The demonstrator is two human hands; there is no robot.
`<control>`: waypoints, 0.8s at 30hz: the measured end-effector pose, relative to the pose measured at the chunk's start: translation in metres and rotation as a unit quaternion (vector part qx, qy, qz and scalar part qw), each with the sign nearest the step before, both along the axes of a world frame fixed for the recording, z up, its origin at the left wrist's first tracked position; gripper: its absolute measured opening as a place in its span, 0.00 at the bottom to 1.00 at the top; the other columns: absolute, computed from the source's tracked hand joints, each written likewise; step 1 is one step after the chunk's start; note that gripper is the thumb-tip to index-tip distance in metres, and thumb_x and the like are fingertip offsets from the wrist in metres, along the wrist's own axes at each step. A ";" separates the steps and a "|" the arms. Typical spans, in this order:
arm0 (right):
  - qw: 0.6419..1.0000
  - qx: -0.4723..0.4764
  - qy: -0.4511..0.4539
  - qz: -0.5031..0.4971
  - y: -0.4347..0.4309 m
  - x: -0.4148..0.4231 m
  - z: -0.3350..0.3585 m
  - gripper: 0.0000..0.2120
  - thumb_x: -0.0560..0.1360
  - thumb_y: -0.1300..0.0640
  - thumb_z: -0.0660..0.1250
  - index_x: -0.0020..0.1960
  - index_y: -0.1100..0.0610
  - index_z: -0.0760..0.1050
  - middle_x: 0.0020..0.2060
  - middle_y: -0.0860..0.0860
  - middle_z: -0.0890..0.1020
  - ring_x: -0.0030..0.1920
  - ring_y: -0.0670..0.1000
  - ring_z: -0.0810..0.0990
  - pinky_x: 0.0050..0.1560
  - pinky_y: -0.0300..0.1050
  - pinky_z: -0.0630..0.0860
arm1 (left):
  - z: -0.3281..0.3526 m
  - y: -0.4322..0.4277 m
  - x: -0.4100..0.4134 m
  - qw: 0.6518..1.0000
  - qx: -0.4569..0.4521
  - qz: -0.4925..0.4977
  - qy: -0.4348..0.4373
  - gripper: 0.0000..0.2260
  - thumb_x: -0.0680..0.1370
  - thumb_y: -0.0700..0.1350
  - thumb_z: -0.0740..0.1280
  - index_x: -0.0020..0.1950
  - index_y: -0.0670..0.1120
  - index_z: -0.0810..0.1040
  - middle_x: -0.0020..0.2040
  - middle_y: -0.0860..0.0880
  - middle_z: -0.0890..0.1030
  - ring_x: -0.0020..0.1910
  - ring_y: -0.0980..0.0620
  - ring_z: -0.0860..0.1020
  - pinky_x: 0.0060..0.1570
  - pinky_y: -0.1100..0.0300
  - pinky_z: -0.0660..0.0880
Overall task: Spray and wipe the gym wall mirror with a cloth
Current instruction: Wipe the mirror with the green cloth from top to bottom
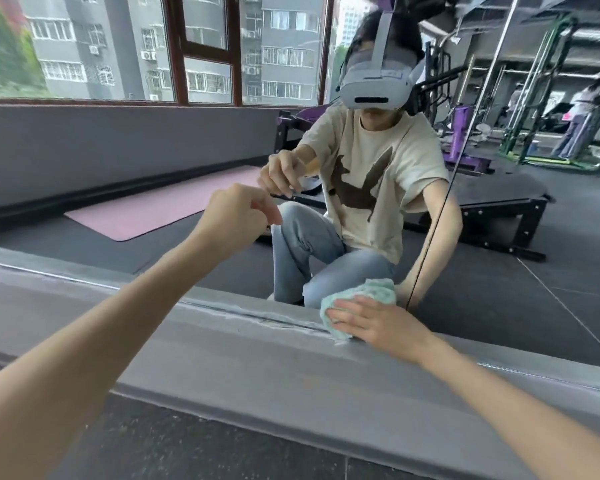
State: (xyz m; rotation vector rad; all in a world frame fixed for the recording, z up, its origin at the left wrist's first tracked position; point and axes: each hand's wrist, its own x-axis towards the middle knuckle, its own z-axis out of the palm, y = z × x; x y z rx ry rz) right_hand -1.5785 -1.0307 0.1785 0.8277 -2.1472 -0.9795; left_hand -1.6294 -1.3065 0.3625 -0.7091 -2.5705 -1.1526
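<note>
Right hand (378, 322): flat, pressing cloth (357, 299) against mirror (187, 168) bottom edge to wipe. Left hand (238, 216): loosely curled, empty, fingertips near glass.

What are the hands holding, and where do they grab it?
The right hand presses flat on top of a bunched green cloth at the mirror's bottom edge. The left hand is curled near the glass; nothing visible in it.

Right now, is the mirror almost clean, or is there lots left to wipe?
Hard to say how much is done: no clear wet patch or streaks show on the mirror. In hand: the right hand presses the green cloth at the mirror's bottom edge, by the grey ledge. The left hand reaches toward the glass with fingers curled, and no spray bottle is in view. The glass above looks left to wipe.
</note>
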 end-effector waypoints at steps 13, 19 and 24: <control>0.997 0.068 0.013 0.022 -0.081 -0.073 0.020 0.23 0.72 0.66 0.53 0.59 0.58 0.80 0.60 0.48 0.80 0.62 0.52 0.77 0.75 0.52 0.51 | 0.005 -0.027 -0.004 0.996 0.015 0.086 -0.013 0.21 0.69 0.32 0.54 0.41 0.50 0.82 0.48 0.49 0.81 0.44 0.50 0.75 0.42 0.62 0.70; 0.994 0.007 0.081 0.066 -0.098 -0.089 0.102 0.23 0.73 0.65 0.53 0.65 0.54 0.74 0.67 0.50 0.74 0.66 0.52 0.73 0.74 0.51 0.51 | 0.039 -0.062 -0.006 0.995 -0.014 0.101 -0.003 0.20 0.72 0.31 0.55 0.42 0.50 0.82 0.52 0.47 0.82 0.52 0.47 0.77 0.48 0.62 0.72; 0.908 -0.325 0.265 0.010 -0.134 -0.110 0.315 0.32 0.75 0.72 0.55 0.74 0.48 0.64 0.74 0.48 0.64 0.75 0.51 0.60 0.76 0.52 0.53 | 0.095 -0.081 -0.015 0.993 -0.004 0.104 0.047 0.20 0.70 0.31 0.54 0.40 0.51 0.81 0.49 0.47 0.82 0.48 0.49 0.76 0.38 0.66 0.70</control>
